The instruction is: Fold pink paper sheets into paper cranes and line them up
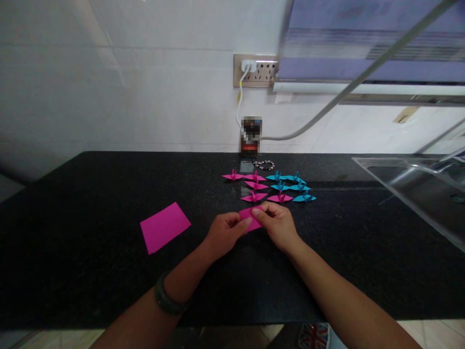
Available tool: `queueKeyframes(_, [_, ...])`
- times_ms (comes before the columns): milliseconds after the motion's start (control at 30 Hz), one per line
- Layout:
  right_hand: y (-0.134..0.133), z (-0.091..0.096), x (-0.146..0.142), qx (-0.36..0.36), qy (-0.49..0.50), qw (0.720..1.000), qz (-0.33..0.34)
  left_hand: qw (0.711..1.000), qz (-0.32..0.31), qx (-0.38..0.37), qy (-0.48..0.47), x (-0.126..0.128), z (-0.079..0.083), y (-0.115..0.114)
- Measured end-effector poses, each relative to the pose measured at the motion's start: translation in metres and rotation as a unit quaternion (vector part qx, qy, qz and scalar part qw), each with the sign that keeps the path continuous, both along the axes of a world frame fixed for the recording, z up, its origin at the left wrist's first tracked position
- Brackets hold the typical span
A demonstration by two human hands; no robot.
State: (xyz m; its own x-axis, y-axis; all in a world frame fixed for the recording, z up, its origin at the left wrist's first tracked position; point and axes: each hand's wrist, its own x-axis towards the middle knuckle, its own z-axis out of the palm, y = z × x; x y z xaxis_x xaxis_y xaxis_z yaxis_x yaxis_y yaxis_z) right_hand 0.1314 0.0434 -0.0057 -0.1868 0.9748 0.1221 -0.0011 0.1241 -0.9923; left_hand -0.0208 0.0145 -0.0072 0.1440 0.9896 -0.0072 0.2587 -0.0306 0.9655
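Paper (255, 224), pink, between left hand (225, 233) and right hand (281, 227); each pinching one side.

On a shiny black counter (90, 194): flat pink paper (165, 228) to the left, five pink paper birds (254, 197) and five blue paper birds (304, 198) in rows, a beaded loop (269, 168) just behind.

Right of the socket panel (262, 73) is a purple blind (341, 26); below the panel, a cable (239, 112) and beaded loop (271, 163); to its lower right, a sink (432, 194).
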Motion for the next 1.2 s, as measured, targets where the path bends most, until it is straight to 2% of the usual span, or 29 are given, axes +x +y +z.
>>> queueKeyframes(100, [0.000,0.000,-0.001,-0.019,0.028,0.999,-0.013,0.999,-0.040,-0.024,-0.010,0.000,0.000,0.000])
queueKeyframes(300, [-0.006,-0.005,-0.011,-0.077,0.054,0.994,0.046,0.997,0.062,-0.015,-0.046,0.002,-0.002,0.002])
queueKeyframes(400, [-0.010,-0.008,-0.016,-0.088,0.048,0.993,0.060,0.996,0.079,0.001,-0.050,0.003,-0.007,0.002])
queueKeyframes(600, [-0.011,-0.010,-0.019,-0.087,0.060,0.994,0.023,0.996,0.084,0.032,-0.018,0.006,-0.009,-0.002])
queueKeyframes(800, [0.001,-0.010,-0.009,-0.071,0.094,0.990,-0.072,0.994,0.101,0.044,0.016,0.002,-0.009,0.000])
queueKeyframes(900, [0.001,-0.007,-0.007,-0.060,0.117,0.989,-0.067,0.992,0.115,0.044,0.019,0.002,-0.009,0.001])
queueKeyframes(967, [-0.002,-0.005,-0.009,-0.073,0.116,0.990,-0.019,0.994,0.102,0.038,0.002,0.003,-0.008,0.000])
queueKeyframes(1033, [-0.006,-0.004,-0.012,-0.083,0.108,0.990,0.022,0.998,0.058,0.020,-0.021,0.005,-0.005,-0.002])
queueKeyframes(1100, [-0.008,-0.004,-0.013,-0.096,0.105,0.989,0.026,0.999,0.025,0.011,-0.028,0.008,-0.002,-0.005])
queueKeyframes(1200, [-0.004,-0.005,-0.009,-0.120,0.138,0.983,-0.006,1.000,0.027,0.000,-0.009,0.009,0.002,-0.007])
